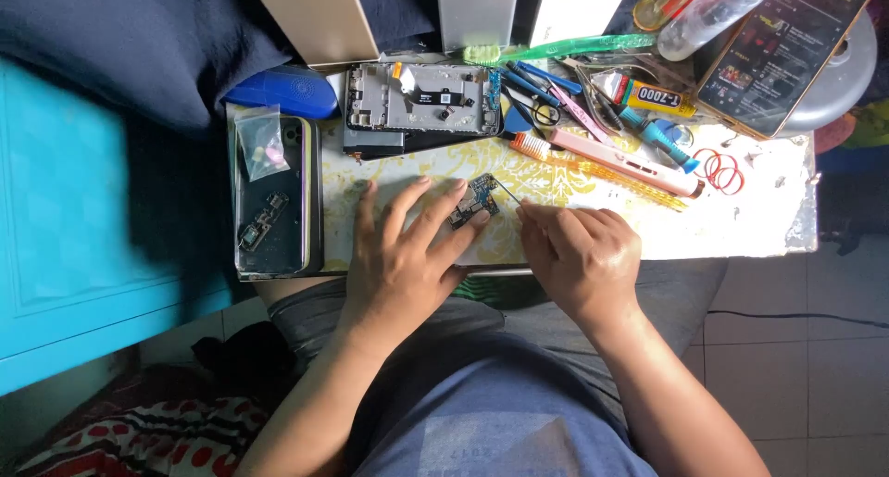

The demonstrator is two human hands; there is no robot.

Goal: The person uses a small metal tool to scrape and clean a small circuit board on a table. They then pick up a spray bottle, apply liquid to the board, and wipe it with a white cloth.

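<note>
Cluttered small work board (741,232), patterned yellow and white, rests across the person's lap. Left hand (403,255) lies flat with fingers spread, fingertips pinning a small circuit board (472,202) against the surface. Right hand (579,255) is curled, gripping thin tweezers (507,192) whose tip meets the board's upper right edge. Opened phone frame (421,102) sits just beyond. A second phone (271,199) lies at left, bearing a small plastic bag (262,142).
</note>
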